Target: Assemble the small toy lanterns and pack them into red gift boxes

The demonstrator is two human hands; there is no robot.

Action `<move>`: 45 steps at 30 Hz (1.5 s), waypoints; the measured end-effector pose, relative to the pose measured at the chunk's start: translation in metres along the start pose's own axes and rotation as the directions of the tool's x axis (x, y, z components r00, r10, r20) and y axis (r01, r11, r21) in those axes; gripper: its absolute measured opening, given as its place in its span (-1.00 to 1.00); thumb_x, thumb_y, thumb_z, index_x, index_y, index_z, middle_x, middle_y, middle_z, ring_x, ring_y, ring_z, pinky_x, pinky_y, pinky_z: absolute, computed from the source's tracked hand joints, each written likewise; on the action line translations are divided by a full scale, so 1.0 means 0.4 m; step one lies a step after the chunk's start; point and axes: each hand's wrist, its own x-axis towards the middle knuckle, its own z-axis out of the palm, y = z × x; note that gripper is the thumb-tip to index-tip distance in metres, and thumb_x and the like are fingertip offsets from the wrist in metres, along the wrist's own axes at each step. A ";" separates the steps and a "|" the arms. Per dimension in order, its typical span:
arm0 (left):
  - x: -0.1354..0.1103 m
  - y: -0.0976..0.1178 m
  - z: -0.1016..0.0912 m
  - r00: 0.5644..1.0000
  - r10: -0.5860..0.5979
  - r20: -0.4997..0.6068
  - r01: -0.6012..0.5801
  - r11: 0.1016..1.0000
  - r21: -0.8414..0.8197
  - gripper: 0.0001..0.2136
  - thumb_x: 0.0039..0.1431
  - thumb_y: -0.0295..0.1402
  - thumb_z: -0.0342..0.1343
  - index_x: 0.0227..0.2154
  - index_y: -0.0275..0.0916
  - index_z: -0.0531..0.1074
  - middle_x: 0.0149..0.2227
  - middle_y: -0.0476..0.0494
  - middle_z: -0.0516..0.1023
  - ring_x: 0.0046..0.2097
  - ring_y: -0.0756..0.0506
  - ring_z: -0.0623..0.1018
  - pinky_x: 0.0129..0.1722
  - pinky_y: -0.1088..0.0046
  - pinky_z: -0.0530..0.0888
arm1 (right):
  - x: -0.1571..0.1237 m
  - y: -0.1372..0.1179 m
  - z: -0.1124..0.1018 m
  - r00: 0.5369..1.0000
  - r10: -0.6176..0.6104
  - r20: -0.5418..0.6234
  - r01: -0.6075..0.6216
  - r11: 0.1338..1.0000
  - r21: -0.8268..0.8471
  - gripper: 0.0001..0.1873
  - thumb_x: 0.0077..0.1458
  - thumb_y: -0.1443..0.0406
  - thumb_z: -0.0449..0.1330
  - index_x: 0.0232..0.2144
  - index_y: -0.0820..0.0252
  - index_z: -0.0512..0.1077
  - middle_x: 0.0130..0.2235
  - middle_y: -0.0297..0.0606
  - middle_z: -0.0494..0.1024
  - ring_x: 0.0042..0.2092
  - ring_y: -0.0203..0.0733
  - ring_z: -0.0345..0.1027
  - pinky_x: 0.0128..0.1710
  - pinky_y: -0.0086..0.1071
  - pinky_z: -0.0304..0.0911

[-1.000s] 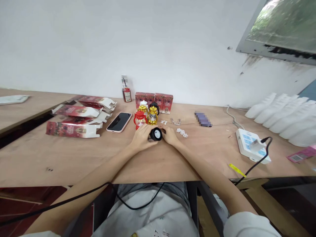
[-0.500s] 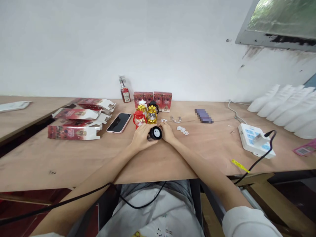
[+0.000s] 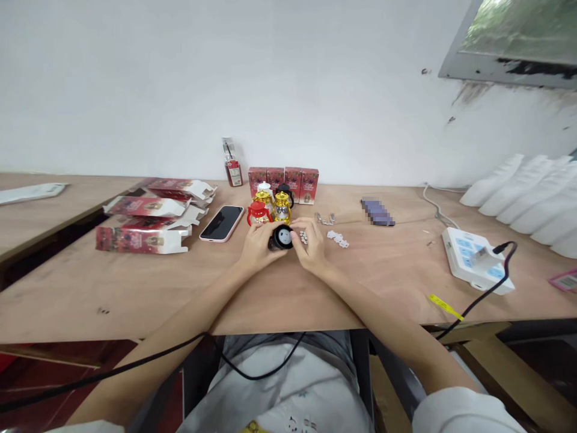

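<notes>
A small black lantern (image 3: 283, 237) is tipped so its round base faces me, showing a white disc inside the black rim. My left hand (image 3: 258, 245) wraps round it from the left. On its right side, my right hand (image 3: 312, 245) is curved, thumb and fingertips at the rim; whether a small piece is pinched there I cannot make out. Small silvery round pieces (image 3: 303, 237) lie just behind the right thumb, partly hidden. Close behind my hands stand a red lantern (image 3: 259, 211), gold lanterns (image 3: 282, 210), a white lantern (image 3: 265, 188) and another black lantern (image 3: 285, 191).
Red printed boxes (image 3: 293, 180) stand by the wall; opened boxes (image 3: 142, 239) lie at left beside a phone (image 3: 222, 223). White bits (image 3: 338, 239) and clear pieces (image 3: 325, 219) lie right of my hands. Farther right are a power strip (image 3: 475, 261) and white stacked forms (image 3: 518, 189).
My right hand has drawn back from beyond the lantern to its right rim, uncovering the silvery round pieces. My left hand keeps its hold; the view has shifted slightly.
</notes>
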 end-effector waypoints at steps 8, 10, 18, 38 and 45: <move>0.005 -0.008 -0.019 0.994 -0.087 -0.069 0.084 0.995 -0.046 -0.57 -0.03 -0.28 0.17 -0.05 -0.21 0.30 -0.10 -0.17 0.53 -0.09 -0.15 0.52 -0.12 0.32 0.34 | 0.023 -0.020 -0.003 0.988 -0.071 0.139 0.051 0.988 0.146 -0.87 0.17 0.32 0.09 -0.35 0.15 0.45 -0.20 -0.21 0.54 -0.14 -0.24 0.43 -0.09 -0.29 0.35; 0.008 -0.009 -0.023 0.994 -0.101 -0.044 0.098 0.993 -0.059 -0.56 -0.05 -0.29 0.17 -0.05 -0.20 0.31 -0.09 -0.16 0.53 -0.08 -0.15 0.51 -0.10 0.32 0.35 | 0.029 -0.005 -0.008 0.985 -0.077 0.153 0.054 0.988 0.146 -0.88 0.15 0.31 0.12 -0.36 0.13 0.47 -0.22 -0.25 0.57 -0.16 -0.26 0.45 -0.10 -0.31 0.36; 0.009 -0.026 -0.024 0.993 -0.008 0.119 0.009 1.000 -0.009 -0.58 -0.06 -0.27 0.14 -0.08 -0.23 0.32 -0.14 -0.22 0.54 -0.12 -0.19 0.52 -0.09 0.26 0.35 | 0.025 0.030 -0.012 0.954 -0.064 0.292 0.018 0.987 0.157 -0.84 0.15 0.24 0.13 -0.39 0.11 0.49 -0.28 -0.27 0.59 -0.20 -0.24 0.47 -0.12 -0.30 0.38; 0.003 -0.027 -0.020 0.991 -0.004 0.131 -0.007 0.996 0.083 -0.55 -0.08 -0.26 0.14 -0.08 -0.26 0.33 -0.18 -0.24 0.55 -0.16 -0.20 0.53 -0.09 0.24 0.35 | 0.018 0.034 -0.012 0.938 -0.174 0.300 0.154 0.984 0.089 -0.84 0.18 0.30 0.08 -0.31 0.14 0.47 -0.26 -0.21 0.59 -0.19 -0.23 0.46 -0.13 -0.29 0.40; 0.002 -0.025 -0.019 0.990 0.013 0.139 -0.024 0.996 0.082 -0.54 -0.08 -0.27 0.13 -0.05 -0.25 0.32 -0.19 -0.24 0.55 -0.16 -0.21 0.53 -0.11 0.24 0.35 | 0.015 0.035 -0.013 0.941 -0.202 0.272 0.180 0.978 0.105 -0.85 0.14 0.32 0.10 -0.32 0.13 0.48 -0.29 -0.21 0.59 -0.22 -0.23 0.47 -0.16 -0.28 0.42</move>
